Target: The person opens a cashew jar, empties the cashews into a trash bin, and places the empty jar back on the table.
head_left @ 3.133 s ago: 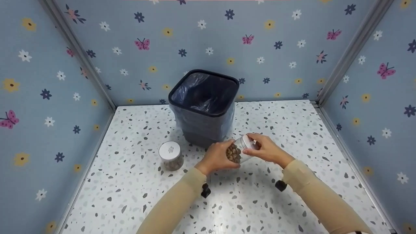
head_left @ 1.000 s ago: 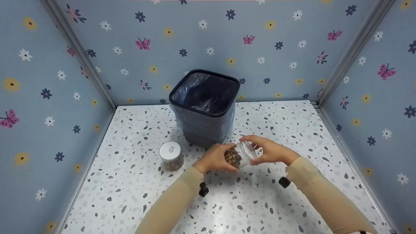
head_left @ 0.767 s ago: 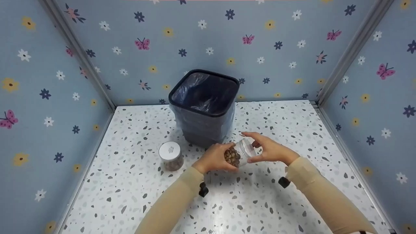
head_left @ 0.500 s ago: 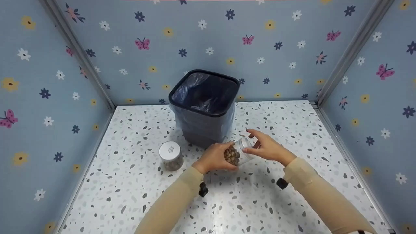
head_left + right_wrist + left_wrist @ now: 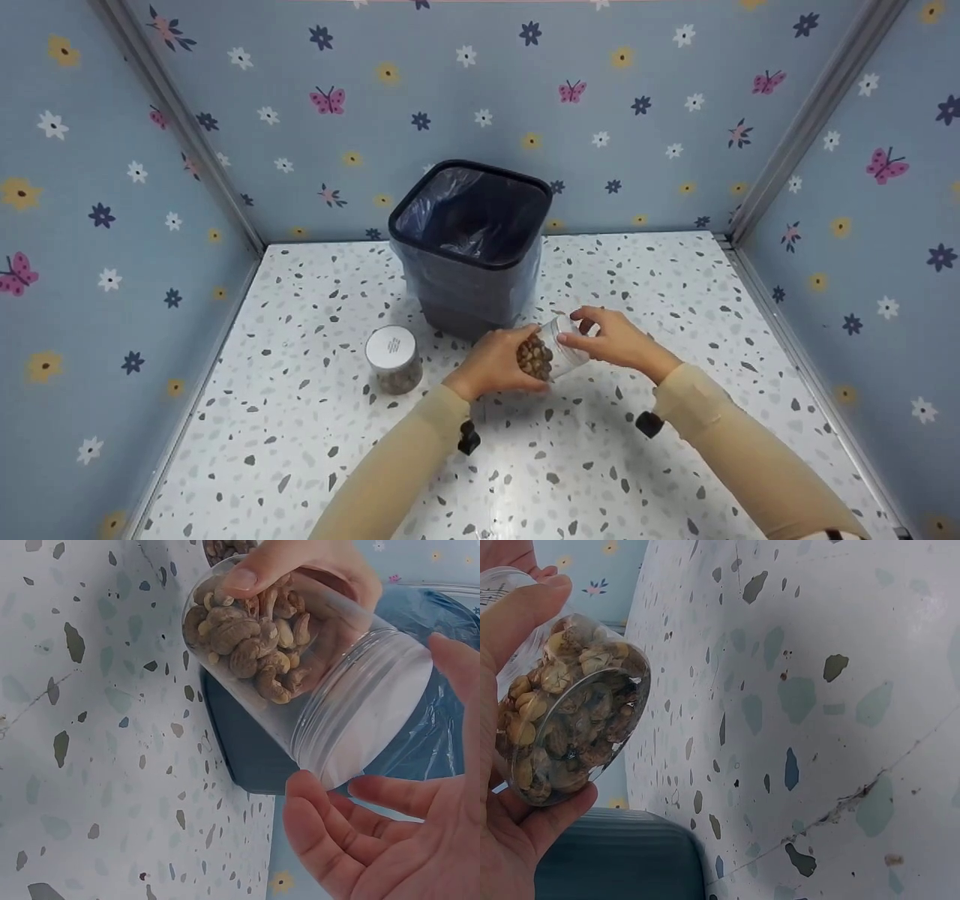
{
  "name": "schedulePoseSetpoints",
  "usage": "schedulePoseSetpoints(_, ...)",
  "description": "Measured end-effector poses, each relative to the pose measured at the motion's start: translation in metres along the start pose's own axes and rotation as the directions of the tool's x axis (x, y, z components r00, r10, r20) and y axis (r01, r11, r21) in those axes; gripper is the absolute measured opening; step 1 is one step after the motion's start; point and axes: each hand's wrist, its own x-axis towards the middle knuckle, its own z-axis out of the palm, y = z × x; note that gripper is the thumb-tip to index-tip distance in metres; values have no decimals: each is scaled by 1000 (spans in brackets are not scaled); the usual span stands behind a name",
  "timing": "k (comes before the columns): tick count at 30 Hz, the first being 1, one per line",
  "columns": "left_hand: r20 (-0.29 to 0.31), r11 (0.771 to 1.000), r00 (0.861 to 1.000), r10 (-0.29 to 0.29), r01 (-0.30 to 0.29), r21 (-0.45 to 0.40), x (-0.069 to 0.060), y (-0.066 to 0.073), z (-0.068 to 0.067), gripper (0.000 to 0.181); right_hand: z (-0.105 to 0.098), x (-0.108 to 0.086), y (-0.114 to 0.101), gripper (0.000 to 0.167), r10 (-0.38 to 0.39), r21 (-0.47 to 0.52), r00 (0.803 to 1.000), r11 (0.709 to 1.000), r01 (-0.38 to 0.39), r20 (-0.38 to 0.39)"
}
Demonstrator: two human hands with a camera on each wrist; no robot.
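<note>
My left hand holds a clear plastic jar by its lower part, tilted with the lid end up to the right. Inside, brown skin-on cashews have gathered toward the base, and the upper part holds only air. At the other end, my right hand grips the clear screw lid, which has a white disc in its top. In the right wrist view its thumb and fingertips sit on opposite sides of the lid's rim. The lid is on the jar. The left wrist view shows the jar's base close up.
A dark bin lined with a clear plastic bag stands just behind the hands. Left of them, a second, white-topped jar stands upright on the speckled table. Patterned blue walls enclose the back and sides.
My right fingers spread away from the lid about a second ago, shifted round it, and have now come back onto its rim. The left hand and jar have barely moved.
</note>
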Motion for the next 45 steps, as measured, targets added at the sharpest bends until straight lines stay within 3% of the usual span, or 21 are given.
schedulePoseSetpoints(12,-2,1000,1000,22,-22,11,-1,3,-2,101,-8,0,0,60,-123,14,992,992,122,33)
schedulePoseSetpoints(21,17,998,998,60,-60,33,-1,3,-2,97,-15,-3,3,73,-230,14,970,973,230,79)
schedulePoseSetpoints(24,25,997,998,63,-64,43,-2,3,-2,96,-16,-4,4,78,-281,-6,956,959,283,90)
schedulePoseSetpoints(30,35,995,997,66,-68,71,-2,3,-1,99,-17,-7,3,81,-311,-79,943,944,321,118)
schedulePoseSetpoints(37,44,994,997,64,-68,82,-3,1,0,99,-14,-12,-1,81,-380,-256,915,879,403,137)
schedulePoseSetpoints(45,42,995,997,63,-66,79,-5,1,0,91,-11,-13,0,81,-466,-363,870,792,491,158)
